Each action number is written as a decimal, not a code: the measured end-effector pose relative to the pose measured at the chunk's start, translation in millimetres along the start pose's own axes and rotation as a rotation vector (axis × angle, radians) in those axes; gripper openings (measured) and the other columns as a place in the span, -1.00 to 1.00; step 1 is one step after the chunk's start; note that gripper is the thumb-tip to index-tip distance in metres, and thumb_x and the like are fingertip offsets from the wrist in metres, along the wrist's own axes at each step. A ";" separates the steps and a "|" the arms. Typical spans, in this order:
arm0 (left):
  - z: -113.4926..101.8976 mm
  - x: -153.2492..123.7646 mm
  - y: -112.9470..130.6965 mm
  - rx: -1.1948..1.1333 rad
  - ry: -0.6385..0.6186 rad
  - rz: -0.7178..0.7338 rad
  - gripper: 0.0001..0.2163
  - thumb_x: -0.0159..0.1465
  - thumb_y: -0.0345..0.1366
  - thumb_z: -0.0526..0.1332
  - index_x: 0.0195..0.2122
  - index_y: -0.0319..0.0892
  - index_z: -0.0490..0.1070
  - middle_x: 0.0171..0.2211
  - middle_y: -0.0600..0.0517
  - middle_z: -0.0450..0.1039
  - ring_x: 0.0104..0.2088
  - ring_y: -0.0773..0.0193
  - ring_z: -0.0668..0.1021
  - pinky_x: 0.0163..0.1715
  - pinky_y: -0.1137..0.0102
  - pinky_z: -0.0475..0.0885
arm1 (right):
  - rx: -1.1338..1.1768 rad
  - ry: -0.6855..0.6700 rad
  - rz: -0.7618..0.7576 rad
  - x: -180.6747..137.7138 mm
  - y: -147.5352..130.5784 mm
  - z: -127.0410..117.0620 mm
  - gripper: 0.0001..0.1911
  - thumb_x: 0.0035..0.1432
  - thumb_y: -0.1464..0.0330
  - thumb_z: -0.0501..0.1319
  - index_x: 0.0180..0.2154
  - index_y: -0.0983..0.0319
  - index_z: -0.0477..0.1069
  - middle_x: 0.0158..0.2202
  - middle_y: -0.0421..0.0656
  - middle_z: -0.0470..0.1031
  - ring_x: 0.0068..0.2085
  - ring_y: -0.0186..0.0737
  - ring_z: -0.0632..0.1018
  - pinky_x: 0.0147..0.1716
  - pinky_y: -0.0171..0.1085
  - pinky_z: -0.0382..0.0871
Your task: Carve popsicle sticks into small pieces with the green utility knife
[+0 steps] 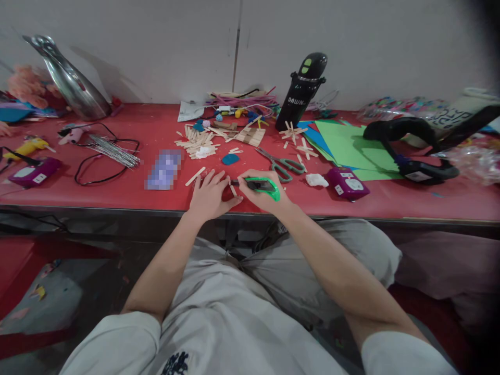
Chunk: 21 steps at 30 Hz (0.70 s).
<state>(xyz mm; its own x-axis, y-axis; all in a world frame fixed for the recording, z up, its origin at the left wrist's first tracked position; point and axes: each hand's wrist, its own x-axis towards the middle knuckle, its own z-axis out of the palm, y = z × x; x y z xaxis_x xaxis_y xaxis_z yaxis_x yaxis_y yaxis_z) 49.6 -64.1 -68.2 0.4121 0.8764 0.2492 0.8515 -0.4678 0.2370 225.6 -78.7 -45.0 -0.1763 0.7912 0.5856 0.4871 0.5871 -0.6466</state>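
Observation:
My right hand [262,194] is closed round a green utility knife [264,186] near the front edge of the red table [117,187]. Its blade end points left toward a small wooden craft stick [233,190] lying on the table. My left hand [210,195] lies flat with fingers spread, pressing down beside that stick. Another loose stick [195,176] lies just left of my left hand.
A pile of craft sticks [199,143], blue clay [230,159], scissors [282,164], white clay [316,180], a purple box [347,183], green and blue paper [344,143], a black bottle [301,91], black glue gun [410,151], wires [111,151] and a metal jug [66,78] crowd the table.

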 end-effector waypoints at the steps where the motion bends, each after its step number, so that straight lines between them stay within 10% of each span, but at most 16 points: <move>1: 0.1 0.0 0.1 0.000 0.001 0.000 -0.42 0.21 0.13 0.19 0.20 -0.01 0.37 0.32 0.05 0.25 0.37 0.00 0.21 0.38 -0.02 0.02 | 0.003 -0.002 0.003 0.0 0.1 0.0 -0.73 0.22 0.23 0.15 -0.49 0.19 0.40 -0.55 -0.20 0.50 -0.51 -0.29 0.48 -0.40 -0.30 0.40; 21: 0.9 -1.0 -1.7 0.001 0.007 -0.001 -0.43 0.21 0.13 0.19 0.19 -0.01 0.37 0.32 0.05 0.25 0.37 0.01 0.20 0.37 -0.04 0.01 | -0.007 0.003 -0.009 -2.4 -7.4 -2.4 -0.84 0.12 0.35 0.18 -0.49 0.22 0.39 -0.57 -0.23 0.45 -0.53 -0.33 0.43 -0.44 -0.34 0.34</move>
<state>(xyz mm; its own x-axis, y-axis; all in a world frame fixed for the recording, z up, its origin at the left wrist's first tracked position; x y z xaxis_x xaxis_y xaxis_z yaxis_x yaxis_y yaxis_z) 48.0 -64.0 -69.6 0.4091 0.8759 0.2558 0.8522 -0.4670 0.2361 224.5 -85.4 -40.4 -0.1780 0.7856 0.5926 0.4915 0.5927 -0.6381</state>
